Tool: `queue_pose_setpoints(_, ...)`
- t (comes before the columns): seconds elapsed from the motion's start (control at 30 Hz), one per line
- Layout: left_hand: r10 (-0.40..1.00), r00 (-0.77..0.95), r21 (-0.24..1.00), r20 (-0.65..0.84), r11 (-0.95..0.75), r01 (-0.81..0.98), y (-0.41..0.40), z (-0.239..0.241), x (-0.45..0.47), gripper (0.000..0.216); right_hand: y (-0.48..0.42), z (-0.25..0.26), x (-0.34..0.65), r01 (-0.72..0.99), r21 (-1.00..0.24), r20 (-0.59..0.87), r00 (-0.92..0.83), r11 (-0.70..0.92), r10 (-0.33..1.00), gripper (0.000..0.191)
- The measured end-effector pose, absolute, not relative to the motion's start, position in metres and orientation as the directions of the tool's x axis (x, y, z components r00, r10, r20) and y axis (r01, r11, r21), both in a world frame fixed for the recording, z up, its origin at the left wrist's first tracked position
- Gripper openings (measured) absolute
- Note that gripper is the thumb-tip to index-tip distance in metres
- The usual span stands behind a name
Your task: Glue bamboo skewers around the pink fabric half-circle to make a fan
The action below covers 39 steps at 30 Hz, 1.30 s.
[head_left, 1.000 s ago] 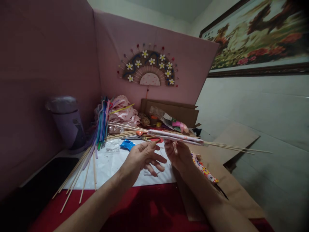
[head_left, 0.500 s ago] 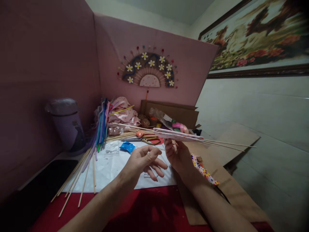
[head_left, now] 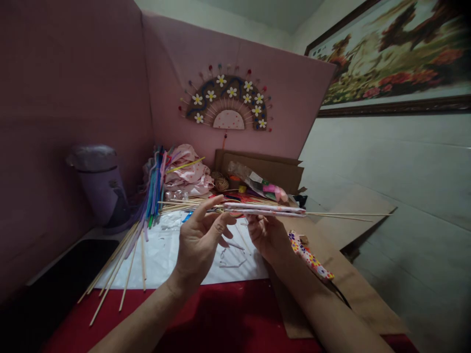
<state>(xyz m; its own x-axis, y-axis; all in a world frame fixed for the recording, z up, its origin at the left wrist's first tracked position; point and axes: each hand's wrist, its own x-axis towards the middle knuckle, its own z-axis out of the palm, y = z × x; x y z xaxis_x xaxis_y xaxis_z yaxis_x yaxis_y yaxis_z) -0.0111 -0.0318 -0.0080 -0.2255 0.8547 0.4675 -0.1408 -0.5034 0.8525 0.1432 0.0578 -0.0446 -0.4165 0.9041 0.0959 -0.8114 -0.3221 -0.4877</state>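
My right hand (head_left: 268,236) grips a folded fan of pink dotted paper on thin wooden skewers (head_left: 270,211), held flat and edge-on at chest height. Its skewer tips stick out to the right (head_left: 349,214). My left hand (head_left: 200,240) is raised beside it, fingers spread, with the fingertips touching the fan's left end where the skewers meet. A strip of dotted paper (head_left: 309,256) lies under my right wrist.
A white sheet (head_left: 165,257) covers the table over a red cloth (head_left: 221,318). Loose skewers (head_left: 121,264), coloured pipe cleaners (head_left: 156,181), pink fabric (head_left: 189,171), a purple bin (head_left: 101,184) and cardboard (head_left: 353,289) lie around. A finished flower fan (head_left: 226,105) hangs on the pink board.
My left hand rose from below the fan and its fingers now touch the fan's left end. The fan has levelled out and shifted slightly left, covering the scissors behind it.
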Motion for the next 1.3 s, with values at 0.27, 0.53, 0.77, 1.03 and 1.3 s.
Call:
queue_pose_setpoints(0.27, 0.904, -0.170, 0.859, 0.392, -0.426, -0.284, -0.0293, -0.0073, -0.0116, 0.029, 0.0541, -0.0443, 0.1410, -0.780, -0.555, 0.140, -0.428, -0.287, 0.893, 0.015)
queue_pose_setpoints(0.53, 0.910, -0.199, 0.863, 0.364, -0.410, -0.296, -0.0298, -0.0064, -0.0123, 0.025, 0.0527, -0.0446, 0.1393, -0.777, -0.551, 0.125, -0.437, -0.303, 0.891, 0.020)
queue_pose_setpoints(0.77, 0.906, -0.266, 0.870, 0.330, -0.401, -0.286, -0.0318, -0.0049, -0.0109, 0.022, 0.0517, -0.0463, 0.1381, -0.767, -0.563, 0.111, -0.440, -0.309, 0.891, 0.019)
queue_pose_setpoints(1.03, 0.899, -0.217, 0.845, 0.381, -0.434, -0.312, -0.0315, -0.0075, -0.0112, 0.026, 0.0511, -0.0479, 0.1386, -0.776, -0.539, 0.104, -0.448, -0.328, 0.888, 0.009)
queue_pose_setpoints(1.3, 0.893, -0.217, 0.845, 0.394, -0.445, -0.296, -0.0324, -0.0097, -0.0118, 0.026, 0.0495, -0.0461, 0.1386, -0.773, -0.552, 0.112, -0.442, -0.314, 0.890, 0.013)
